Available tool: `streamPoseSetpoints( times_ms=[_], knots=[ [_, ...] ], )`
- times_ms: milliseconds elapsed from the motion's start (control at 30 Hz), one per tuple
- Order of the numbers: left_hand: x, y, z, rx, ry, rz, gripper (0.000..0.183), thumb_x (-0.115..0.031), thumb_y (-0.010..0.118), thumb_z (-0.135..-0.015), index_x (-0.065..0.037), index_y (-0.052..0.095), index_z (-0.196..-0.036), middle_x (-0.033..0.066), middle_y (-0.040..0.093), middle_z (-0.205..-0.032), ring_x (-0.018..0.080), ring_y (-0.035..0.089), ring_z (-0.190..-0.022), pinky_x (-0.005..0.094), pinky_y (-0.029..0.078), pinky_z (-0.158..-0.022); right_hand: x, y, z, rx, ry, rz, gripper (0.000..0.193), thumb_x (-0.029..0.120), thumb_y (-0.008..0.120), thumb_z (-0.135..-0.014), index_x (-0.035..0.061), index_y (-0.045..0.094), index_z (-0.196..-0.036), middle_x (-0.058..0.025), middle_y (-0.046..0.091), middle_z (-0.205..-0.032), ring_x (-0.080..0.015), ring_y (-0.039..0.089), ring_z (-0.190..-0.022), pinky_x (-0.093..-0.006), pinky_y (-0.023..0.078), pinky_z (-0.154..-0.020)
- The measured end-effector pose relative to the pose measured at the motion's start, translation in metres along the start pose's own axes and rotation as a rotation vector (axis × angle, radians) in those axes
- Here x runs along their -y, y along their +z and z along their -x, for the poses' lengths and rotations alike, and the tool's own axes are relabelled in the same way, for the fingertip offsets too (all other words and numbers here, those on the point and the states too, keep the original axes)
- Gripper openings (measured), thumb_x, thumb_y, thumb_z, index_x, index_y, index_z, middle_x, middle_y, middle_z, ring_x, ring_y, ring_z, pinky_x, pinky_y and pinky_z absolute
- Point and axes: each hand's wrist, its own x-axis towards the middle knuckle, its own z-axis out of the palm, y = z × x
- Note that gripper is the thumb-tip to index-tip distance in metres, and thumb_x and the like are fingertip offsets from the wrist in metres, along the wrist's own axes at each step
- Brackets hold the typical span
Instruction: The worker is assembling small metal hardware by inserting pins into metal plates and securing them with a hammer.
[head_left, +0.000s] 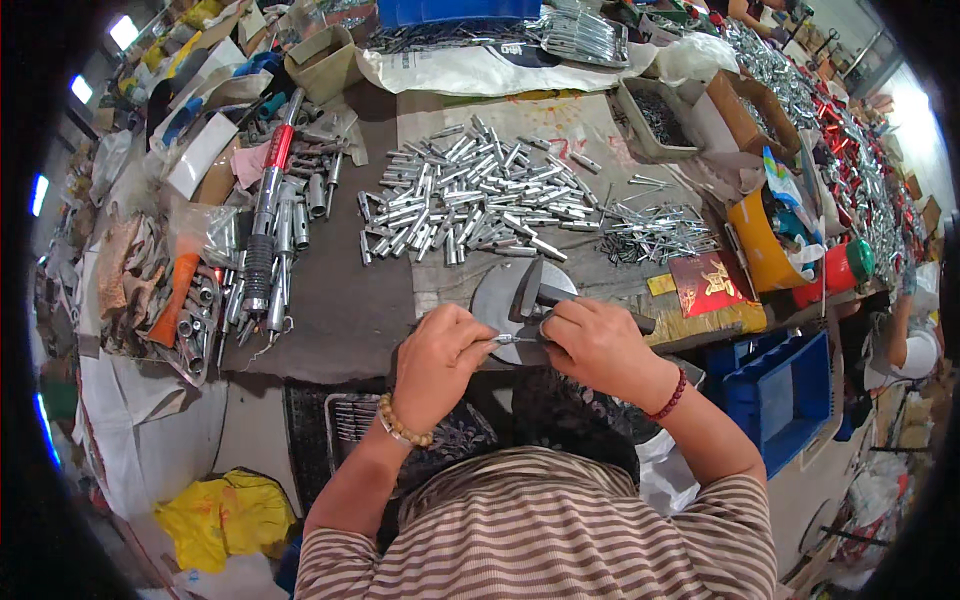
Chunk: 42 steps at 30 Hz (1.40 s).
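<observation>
Over the front edge of the bench, my left hand [437, 362] is closed in a pinch on a small silver metal tube [504, 339]. My right hand [598, 345] pinches a thin metal pin at the tube's right end; its fingertips partly hide it. A hammer [527, 290] has its head over a round metal disc [492, 297], and its handle passes by my right hand. Whether my palm also grips the handle, I cannot tell. Beyond the disc lies a pile of short silver tubes [470, 190], with a heap of thin metal pins [660, 232] to its right.
Socket tools and a red-and-black rod tool [262, 230] crowd the left side. At the right are a red card [710, 284], a yellow container [765, 240] and a tray of small parts [655, 115]. Blue crates [770, 395] stand below the bench's right end.
</observation>
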Motion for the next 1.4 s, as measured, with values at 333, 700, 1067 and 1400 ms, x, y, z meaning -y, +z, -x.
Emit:
streamPoseSetpoints(
  times_ms=[333, 700, 1067, 1400],
  knots=[
    [-0.003, 0.01, 0.001, -0.021, -0.004, 0.036, 0.014, -0.003, 0.077, -0.085, -0.003, 0.078, -0.099, 0.0072, 0.062, -0.091, 0.0211, 0.064, -0.082, 0.0327, 0.051, -0.073, -0.023, 0.002, -0.007, 0.007, -0.078, -0.158, 0.02, 0.014, 0.076, -0.076, 0.0075, 0.063, -0.089, -0.009, 0.063, -0.09, -0.0317, 0.068, -0.083, -0.0453, 0.056, -0.068],
    [-0.011, 0.014, 0.006, -0.067, 0.002, 0.005, 0.011, -0.003, 0.078, -0.084, -0.004, 0.076, -0.094, 0.0085, 0.063, -0.092, 0.0267, 0.064, -0.084, 0.0364, 0.051, -0.073, -0.021, -0.014, 0.028, -0.223, 0.142, -0.209, 0.017, 0.011, 0.077, -0.082, 0.0084, 0.066, -0.094, -0.0103, 0.062, -0.09, -0.0339, 0.067, -0.088, -0.046, 0.055, -0.073],
    [-0.007, 0.016, 0.01, -0.088, 0.021, -0.003, 0.013, -0.001, 0.078, -0.084, -0.003, 0.078, -0.097, 0.0068, 0.061, -0.092, 0.0212, 0.062, -0.083, 0.0329, 0.05, -0.073, -0.079, -0.014, 0.031, -0.311, 0.325, 0.221, 0.014, 0.012, 0.076, -0.081, 0.0085, 0.068, -0.092, -0.0099, 0.062, -0.092, -0.0309, 0.068, -0.088, -0.0435, 0.056, -0.072],
    [-0.005, 0.017, 0.01, -0.138, 0.113, -0.089, 0.012, -0.006, 0.078, -0.085, -0.008, 0.077, -0.096, 0.0082, 0.063, -0.092, 0.0283, 0.064, -0.085, 0.0385, 0.052, -0.074, -0.054, -0.019, 0.009, -0.25, 0.308, 0.064, 0.013, 0.011, 0.075, -0.082, 0.006, 0.065, -0.088, -0.0113, 0.06, -0.088, -0.0336, 0.066, -0.085, -0.0444, 0.054, -0.07]
  ],
)
